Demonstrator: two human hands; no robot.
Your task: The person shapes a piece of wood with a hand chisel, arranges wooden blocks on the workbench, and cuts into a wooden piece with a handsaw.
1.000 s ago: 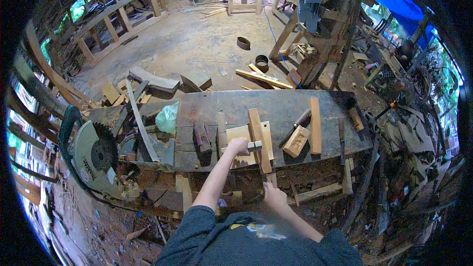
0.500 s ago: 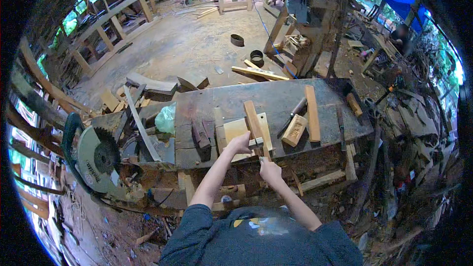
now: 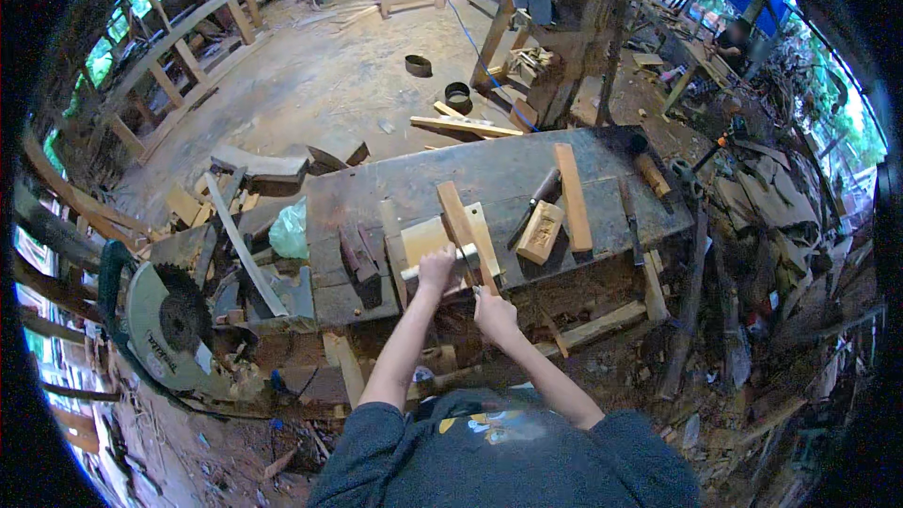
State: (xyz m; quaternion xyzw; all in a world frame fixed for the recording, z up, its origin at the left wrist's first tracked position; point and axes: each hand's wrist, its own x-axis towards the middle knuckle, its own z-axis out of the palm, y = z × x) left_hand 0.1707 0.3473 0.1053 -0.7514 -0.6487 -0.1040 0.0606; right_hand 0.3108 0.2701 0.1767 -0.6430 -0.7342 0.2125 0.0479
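Note:
My left hand (image 3: 437,270) is closed around a short pale wooden stick (image 3: 467,251), whose ends stick out on both sides of the fist. It is over a pale flat board (image 3: 423,237) on the workbench. A brown wooden bar (image 3: 455,214) slants across that board, just beyond my hands. My right hand (image 3: 495,315), near the bench's front edge, is closed around a slim hand tool; its thin dark blade (image 3: 472,269) points away from me toward the stick. The fingers hide its handle, and its exact kind is unclear.
On the workbench (image 3: 376,190) lie a wooden hand plane (image 3: 541,232), a dark-handled tool (image 3: 546,187), a wooden bar (image 3: 573,198), a dark wooden block (image 3: 357,256) and a chisel-like tool (image 3: 629,216). A power saw with a toothed blade (image 3: 179,320) stands left. A person (image 3: 732,45) sits far right.
My left hand has turned, and the stick now shows at both sides of it. My right hand stays close by with the tool. The whole view has shifted, moving the bench leftward.

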